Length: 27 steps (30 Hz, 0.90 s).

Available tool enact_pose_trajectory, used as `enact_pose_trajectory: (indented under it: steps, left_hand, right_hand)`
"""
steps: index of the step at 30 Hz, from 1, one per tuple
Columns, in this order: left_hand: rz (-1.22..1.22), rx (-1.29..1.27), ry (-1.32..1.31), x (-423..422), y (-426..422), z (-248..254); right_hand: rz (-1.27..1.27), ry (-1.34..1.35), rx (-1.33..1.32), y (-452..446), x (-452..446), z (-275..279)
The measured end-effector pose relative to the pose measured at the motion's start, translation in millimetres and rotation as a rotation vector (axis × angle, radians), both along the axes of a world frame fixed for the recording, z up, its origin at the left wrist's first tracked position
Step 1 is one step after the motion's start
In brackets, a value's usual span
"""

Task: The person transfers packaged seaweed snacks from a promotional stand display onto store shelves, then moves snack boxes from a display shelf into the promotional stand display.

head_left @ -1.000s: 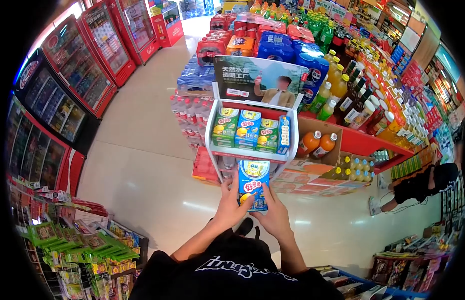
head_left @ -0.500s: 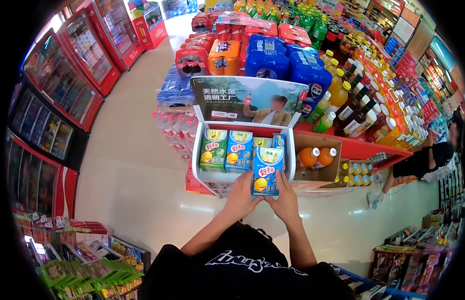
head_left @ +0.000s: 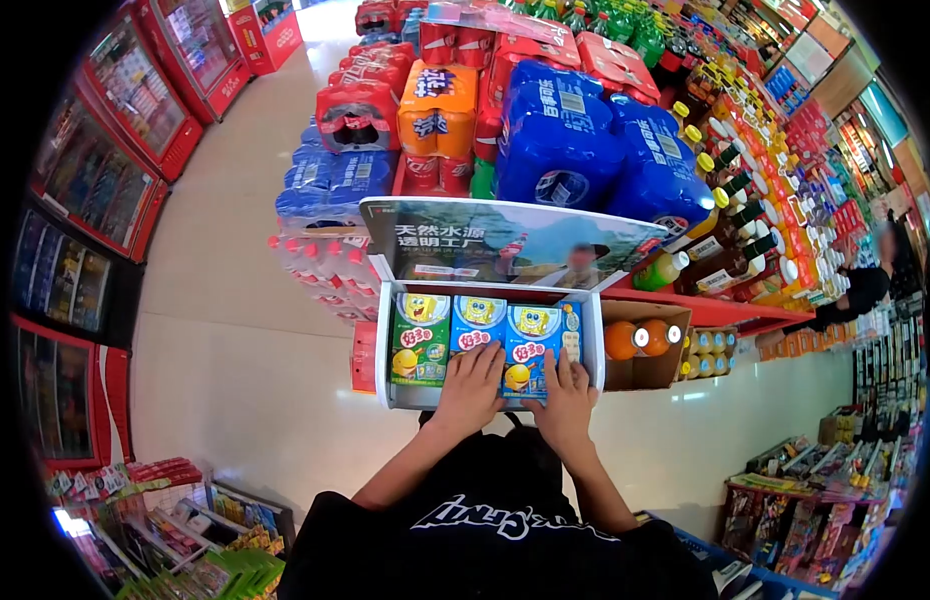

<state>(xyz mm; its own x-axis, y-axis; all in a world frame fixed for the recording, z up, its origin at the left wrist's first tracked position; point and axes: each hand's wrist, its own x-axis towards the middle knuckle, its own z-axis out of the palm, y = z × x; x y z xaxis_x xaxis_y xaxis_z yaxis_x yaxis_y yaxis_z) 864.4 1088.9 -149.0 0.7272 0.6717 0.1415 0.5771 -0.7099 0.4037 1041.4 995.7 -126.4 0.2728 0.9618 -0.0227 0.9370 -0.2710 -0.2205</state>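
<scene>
A white display tray [head_left: 384,345] holds several upright snack boxes with a yellow cartoon figure. The green box [head_left: 421,340] stands at the left, a blue box [head_left: 478,320] beside it, and another blue box [head_left: 528,350] to the right of that. A narrow blue box [head_left: 569,325] is at the right end. My left hand [head_left: 472,385] lies with spread fingers on the lower part of the middle blue box. My right hand [head_left: 567,395] rests, fingers apart, over the lower right of the other blue box and the narrow box.
Behind the tray stands a printed sign board [head_left: 505,245]. Blue drink packs [head_left: 565,140] and an orange pack [head_left: 438,110] are stacked beyond. A carton of orange bottles [head_left: 635,340] adjoins on the right. Another person [head_left: 865,290] is at the far right; red fridges [head_left: 95,190] line the left.
The blue box held between both hands has come down into the tray among the others. My hands have loosened and spread over the box fronts. The tray looks nearer.
</scene>
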Motion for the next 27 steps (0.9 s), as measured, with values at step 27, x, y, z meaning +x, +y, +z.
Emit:
enact_pose_trajectory:
  steps: [27]
  left_hand:
    - [-0.001,0.331,-0.051,9,-6,-31]
  right_hand:
    - [-0.209,0.231,0.301,-90,-64,11]
